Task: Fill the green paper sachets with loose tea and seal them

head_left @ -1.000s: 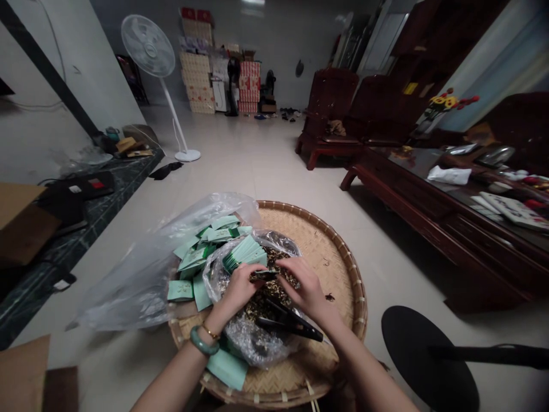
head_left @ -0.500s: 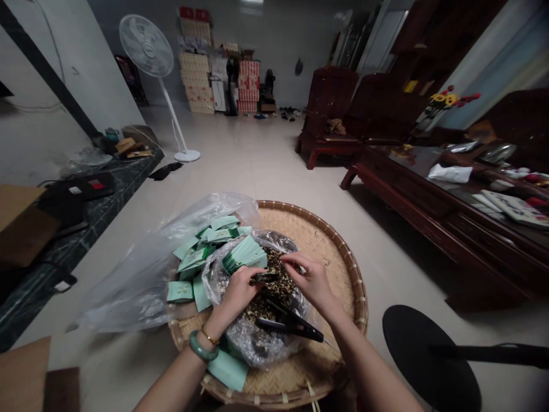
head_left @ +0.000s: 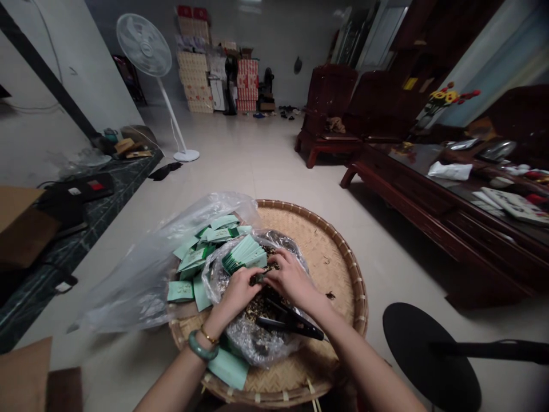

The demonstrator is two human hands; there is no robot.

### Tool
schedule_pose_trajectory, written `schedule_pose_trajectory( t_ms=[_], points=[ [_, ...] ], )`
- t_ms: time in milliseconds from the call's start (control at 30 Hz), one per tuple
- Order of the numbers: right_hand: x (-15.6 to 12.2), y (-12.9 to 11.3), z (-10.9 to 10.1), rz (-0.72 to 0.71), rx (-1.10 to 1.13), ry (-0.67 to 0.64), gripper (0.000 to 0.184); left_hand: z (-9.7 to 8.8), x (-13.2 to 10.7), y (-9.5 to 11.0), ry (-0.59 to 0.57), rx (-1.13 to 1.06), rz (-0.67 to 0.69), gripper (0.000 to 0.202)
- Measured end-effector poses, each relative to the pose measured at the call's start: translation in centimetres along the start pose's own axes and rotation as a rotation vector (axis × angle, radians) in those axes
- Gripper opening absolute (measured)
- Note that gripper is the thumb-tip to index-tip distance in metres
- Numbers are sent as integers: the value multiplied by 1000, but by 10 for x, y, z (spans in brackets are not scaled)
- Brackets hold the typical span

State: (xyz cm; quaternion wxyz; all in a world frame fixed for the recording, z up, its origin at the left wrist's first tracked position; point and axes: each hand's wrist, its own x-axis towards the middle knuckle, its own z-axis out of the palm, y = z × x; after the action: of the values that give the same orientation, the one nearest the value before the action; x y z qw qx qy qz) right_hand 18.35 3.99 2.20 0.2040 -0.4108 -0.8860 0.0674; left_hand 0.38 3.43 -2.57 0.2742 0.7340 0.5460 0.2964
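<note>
Across the left rim of the round woven tray (head_left: 311, 226) spills a large clear plastic sheet (head_left: 128, 286), and loose pale-green packets (head_left: 195, 258) lie heaped just inside it; 1 flat green sachet (head_left: 228, 369) sits by the near-left rim. The left hand (head_left: 239, 290) pinches a small dark object (head_left: 258, 278), probably a packet, over the open plastic bag (head_left: 253, 343) of dried brown bits (head_left: 253, 312), mid-tray, with a fanned stack of packets (head_left: 244, 253) just beyond. The right hand (head_left: 295, 280) meets that object, fingertips drawn in; whether they grip it I cannot tell. The step looks like 2-handed handling of its edge, which calls for a steady left pinch and right fingers clear of the black tool (head_left: 295, 326). Dark strands (head_left: 330, 295) lie toward the right rim.
</note>
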Motion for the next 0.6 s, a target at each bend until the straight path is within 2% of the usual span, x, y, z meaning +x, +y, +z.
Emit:
schedule_pose_trajectory(
  t_ms=[200,333,433,500,600],
  points=[
    [4,13,10,-4,33,-42,18,-8,4,2,11,-144,24,27],
    [3,26,17,-9,261,30,15,-10,13,5,34,-329,-29,17],
    [5,32,17,126,509,137,13,-8,21,7,89,-457,-116,17],
    [7,34,16,276,663,201,24,-7,26,9,123,-515,-140,19],
    [10,35,14,478,903,147,34,-8,30,16,138,-568,-142,20]
  ],
)
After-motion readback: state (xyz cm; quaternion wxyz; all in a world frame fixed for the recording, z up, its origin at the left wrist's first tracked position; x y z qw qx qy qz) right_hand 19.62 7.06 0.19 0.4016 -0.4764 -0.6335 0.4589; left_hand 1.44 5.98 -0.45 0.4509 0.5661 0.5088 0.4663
